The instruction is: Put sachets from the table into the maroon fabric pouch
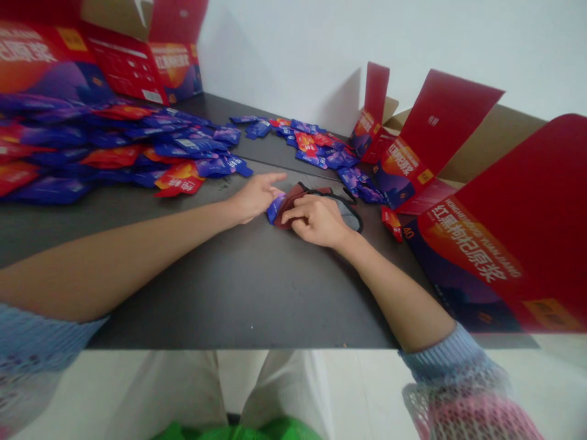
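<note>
My left hand (pixel 254 197) lies on the dark table (pixel 238 287) with its index finger stretched out, its fingertips against a small blue sachet (pixel 274 208). My right hand (pixel 316 220) is curled and pinches a dark red pouch (pixel 290 201) with a black cord (pixel 348 205) that loops out to the right. The sachet sits at the mouth of the pouch, between the two hands.
A big heap of blue and red sachets (pixel 114 146) covers the table's left side, and a smaller scatter (pixel 321 150) lies at the back. Open red cartons stand at the right (pixel 504 244), back right (pixel 413 153) and back left (pixel 128 55). A white wall is behind.
</note>
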`<state>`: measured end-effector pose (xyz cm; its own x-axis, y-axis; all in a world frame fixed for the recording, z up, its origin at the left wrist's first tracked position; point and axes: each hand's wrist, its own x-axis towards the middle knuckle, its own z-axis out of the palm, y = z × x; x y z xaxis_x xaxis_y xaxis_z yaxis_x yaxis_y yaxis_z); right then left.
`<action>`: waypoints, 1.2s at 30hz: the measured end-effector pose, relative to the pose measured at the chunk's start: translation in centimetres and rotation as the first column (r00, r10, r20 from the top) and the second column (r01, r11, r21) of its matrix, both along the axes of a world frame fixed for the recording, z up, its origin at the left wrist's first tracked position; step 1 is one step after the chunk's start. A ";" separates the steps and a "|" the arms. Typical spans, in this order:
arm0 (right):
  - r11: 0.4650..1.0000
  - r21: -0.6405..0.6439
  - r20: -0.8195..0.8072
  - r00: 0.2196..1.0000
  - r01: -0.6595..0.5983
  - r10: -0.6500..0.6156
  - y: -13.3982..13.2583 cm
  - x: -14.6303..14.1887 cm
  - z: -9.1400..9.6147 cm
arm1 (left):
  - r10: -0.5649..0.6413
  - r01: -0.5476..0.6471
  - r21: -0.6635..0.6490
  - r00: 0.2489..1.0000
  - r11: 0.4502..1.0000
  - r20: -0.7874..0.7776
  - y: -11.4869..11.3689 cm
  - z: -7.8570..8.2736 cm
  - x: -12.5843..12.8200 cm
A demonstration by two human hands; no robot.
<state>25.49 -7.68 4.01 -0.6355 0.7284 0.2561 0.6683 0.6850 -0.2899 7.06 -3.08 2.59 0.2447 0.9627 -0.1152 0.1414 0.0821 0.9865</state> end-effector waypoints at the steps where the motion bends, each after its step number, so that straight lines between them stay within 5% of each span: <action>1: 1.000 -0.012 -0.008 1.000 0.002 -0.003 0.1 0.1 0.0 | 0.000 0.000 0.008 1.000 1.000 -0.002 0.0 0.0 0.0; 6: 0.996 -0.069 -0.019 0.998 0.058 -0.059 0.8 1.2 -0.1 | -0.032 0.032 0.028 0.999 0.999 0.023 0.2 -0.5 -0.2; 12: 0.956 -0.065 0.077 0.956 0.288 -0.283 1.5 2.2 -0.2 | 0.026 -0.019 0.104 0.997 0.994 -0.067 0.4 -1.1 -0.1; 23: 0.770 0.051 0.147 0.757 0.637 -0.636 2.6 3.8 -1.3 | 0.031 0.014 0.205 0.976 0.979 -0.216 0.7 -2.1 0.0; 30: 0.850 0.238 -0.070 0.881 0.470 -0.468 0.1 2.1 -0.8 | 0.025 -0.007 0.129 0.990 0.992 -0.139 0.3 -1.5 0.5; 36: 0.951 0.228 0.054 0.973 0.207 -0.224 -2.3 -2.3 -1.0 | 0.090 -0.089 0.045 0.995 0.995 -0.031 0.7 -1.4 0.8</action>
<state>23.22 -9.97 3.05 -0.4940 0.7816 0.3809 0.8217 0.5629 -0.0894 7.85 -2.34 1.19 0.1543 0.9849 -0.0790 0.1679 0.0526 0.9844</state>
